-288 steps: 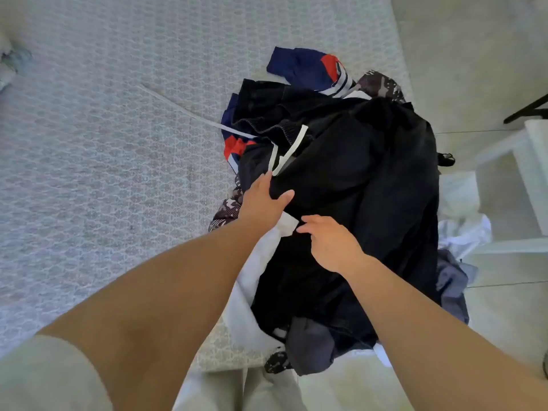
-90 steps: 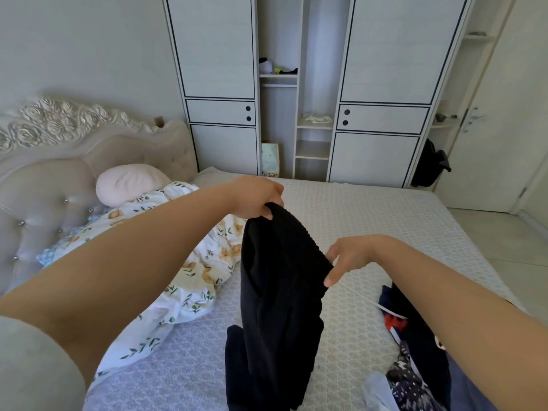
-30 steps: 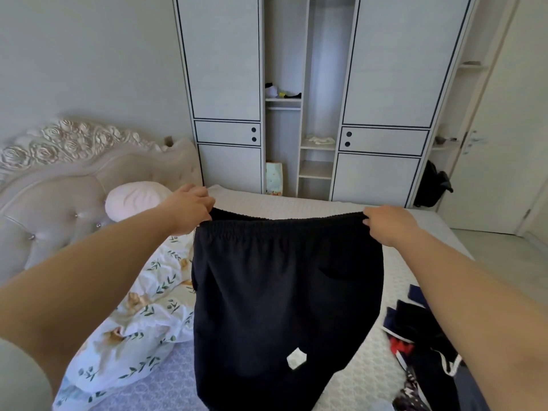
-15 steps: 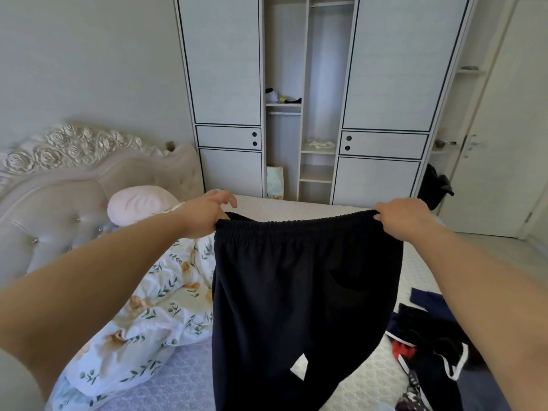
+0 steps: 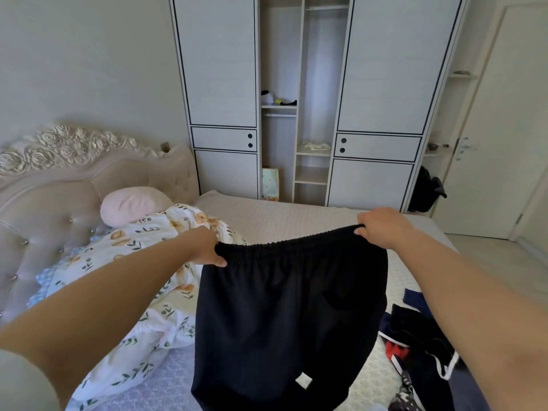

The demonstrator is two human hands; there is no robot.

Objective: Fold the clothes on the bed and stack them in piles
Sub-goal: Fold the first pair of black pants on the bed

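Both hands hold black shorts (image 5: 284, 307) stretched by the waistband above the bed (image 5: 296, 218): the left hand (image 5: 204, 247) has its fingers pinching the 9 o'clock end, the right hand (image 5: 382, 226) has its fingers curled over the 3 o'clock end. A heap of clothes (image 5: 421, 348) lies at 4 o'clock, a flowered quilt (image 5: 142, 292) at 8 o'clock

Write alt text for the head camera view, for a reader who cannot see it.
A person's left hand and right hand grip the elastic waistband of black shorts, holding them spread open above a bed. A heap of unfolded clothes lies at right, a floral quilt and pink pillow at left, and a white wardrobe stands behind.
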